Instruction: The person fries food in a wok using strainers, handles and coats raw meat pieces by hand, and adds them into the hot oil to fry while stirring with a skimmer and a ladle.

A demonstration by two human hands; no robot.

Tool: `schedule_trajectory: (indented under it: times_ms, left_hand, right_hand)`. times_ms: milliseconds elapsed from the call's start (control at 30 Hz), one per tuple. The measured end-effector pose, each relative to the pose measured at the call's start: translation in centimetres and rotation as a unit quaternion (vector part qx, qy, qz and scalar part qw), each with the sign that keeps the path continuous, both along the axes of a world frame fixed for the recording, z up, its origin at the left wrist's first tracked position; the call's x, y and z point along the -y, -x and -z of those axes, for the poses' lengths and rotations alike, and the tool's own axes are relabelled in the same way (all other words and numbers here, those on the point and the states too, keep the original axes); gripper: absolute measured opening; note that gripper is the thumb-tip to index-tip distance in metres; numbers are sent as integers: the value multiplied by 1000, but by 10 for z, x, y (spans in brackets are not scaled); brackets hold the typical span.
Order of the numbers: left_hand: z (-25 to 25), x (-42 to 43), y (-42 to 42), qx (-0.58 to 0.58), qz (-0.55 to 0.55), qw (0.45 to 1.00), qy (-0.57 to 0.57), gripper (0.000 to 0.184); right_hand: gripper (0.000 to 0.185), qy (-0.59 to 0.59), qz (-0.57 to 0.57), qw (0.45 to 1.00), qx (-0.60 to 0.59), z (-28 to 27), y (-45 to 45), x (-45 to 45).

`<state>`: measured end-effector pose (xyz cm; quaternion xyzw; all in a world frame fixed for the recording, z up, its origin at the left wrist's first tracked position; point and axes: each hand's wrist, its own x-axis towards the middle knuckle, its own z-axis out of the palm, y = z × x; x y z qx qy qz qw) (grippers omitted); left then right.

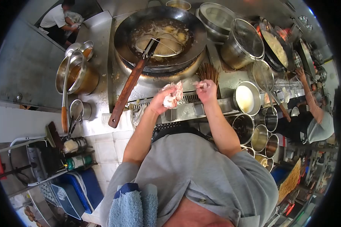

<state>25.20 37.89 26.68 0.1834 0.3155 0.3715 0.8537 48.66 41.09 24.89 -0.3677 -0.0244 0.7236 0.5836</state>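
Soft load in two bare hands, seen from above at the near side of the wok (122,38). My left hand (161,103) is curled around a pale, pinkish-white clump (177,90), gripping it from below and the side, with part of it standing up past my fingers. My right hand (207,92) is apart from it, just to the right, its fingertips drawn together in a pinch on what appears to be a small pale scrap (197,83). The clump is in the air, in front of the wok and touching neither the rim nor the strainer (170,46), whose wooden handle (129,90) slants toward me on the left.

Handling (judged from appearance): light, limp and moist, the clump probably sags wherever I leave it unsupported. Its surface looks slick, perhaps tacky, so I expect it to slide under a hard squeeze and tear under a sharp pull. Best hold: a cupped left palm beneath the bulk, fingers spread, pressure low. For the right, a flat thumb-and-finger pinch close to the edge suits small pieces; a grip at the very tip may shred them. The exact texture is too small to tell.
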Motion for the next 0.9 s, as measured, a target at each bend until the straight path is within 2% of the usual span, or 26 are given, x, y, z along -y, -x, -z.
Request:
schedule_trajectory:
  times_ms: [33, 133, 167, 300, 400, 433, 467, 500, 533, 567, 600, 633, 667, 700, 733, 767, 867, 900]
  left_hand:
    - [-3, 3, 1, -19, 5, 1000, 4, 28]
    - [-6, 8, -1, -28, 9, 999, -13, 30]
    - [-8, 9, -1, -31, 4, 999, -13, 30]
    - [-18, 12, 2, -40, -3, 999, -20, 29]
    - [-19, 13, 11, -36, -4, 999, -28, 28]
    - [-18, 13, 14, -40, -10, 999, -28, 27]
    - [-18, 14, 16, -46, -15, 998, -28, 27]
    - [-22, 16, 17, -45, -32, 998, -21, 22]
    - [-23, 16, 19, -46, -36, 998, -23, 22]
    - [-24, 16, 20, -46, -39, 998, -24, 22]
    - [-24, 16, 19, -46, -40, 998, -25, 21]
    - [-26, 15, 18, -40, -36, 998, -28, 20]
    - [-28, 15, 16, -35, -31, 998, -31, 20]
    - [-30, 15, 14, -30, -25, 999, -33, 19]
    - [-30, 15, 11, -41, -21, 998, -32, 19]
    - [-29, 16, 7, -52, -18, 998, -32, 18]
    - [-30, 16, -1, -56, -17, 998, -38, 21]
    - [-27, 16, -1, -42, -18, 998, -40, 22]
  right_hand:
    - [20, -19, 11, 999, -25, 0, -6, -1]
    - [19, -62, -10, 998, 31, -19, -11, -19]
    - [13, -77, -21, 994, 73, -29, -9, -22]
    - [22, -156, -115, 980, 44, -19, -9, -29]
    - [22, -116, -61, 989, 74, -25, -8, -19]
    - [25, -165, -129, 977, 30, -29, -17, -22]
    - [32, -89, -104, 989, 53, -35, -26, -27]
    - [38, -63, -93, 985, 130, -67, -22, -29]
    - [43, -102, -72, 981, 152, -87, -20, -37]
    - [47, -207, -52, 954, 211, -97, -21, -49]
    - [48, -222, -9, 931, 291, -121, -11, -61]
    - [46, -280, -85, 896, 333, -132, -21, -79]
    - [40, -380, -21, 746, 547, -132, -5, -99]
    - [36, -447, 46, 535, 716, -128, 11, -118]
    - [30, -453, -70, 415, 786, -119, 14, -139]
    - [31, -572, -141, 265, 764, -113, 13, -161]
    - [34, -366, -316, 168, 859, -120, 12, -207]
    - [34, -395, -244, 237, 853, -118, 4, -225]
